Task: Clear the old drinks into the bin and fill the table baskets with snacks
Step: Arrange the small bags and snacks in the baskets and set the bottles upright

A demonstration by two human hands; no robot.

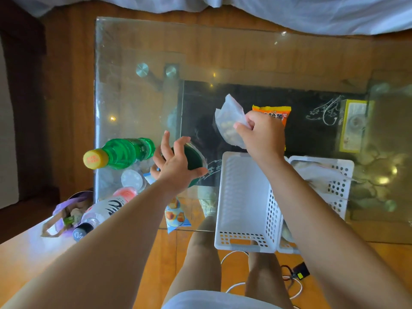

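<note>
My right hand [262, 132] pinches a clear bag of snacks [228, 119] above the far end of a white basket [243, 201] on the glass table [138, 103]. A second white basket [334, 179] stands beside it on the right, with a packet inside. An orange snack packet [273, 113] lies behind my right hand. My left hand [176, 161] hovers with spread fingers over a dark green round can [196, 161], holding nothing. A green bottle with a yellow cap [118, 153] lies on its side at the table's left edge. A white bottle [100, 214] and a pink-lidded cup [126, 194] sit near it.
A blue snack packet [176, 215] lies at the table's near edge. On the floor to the left stands a purple bag [64, 210] with items inside. A yellow box [353, 126] shows under the glass at right. Cables [292, 277] lie on the floor by my legs.
</note>
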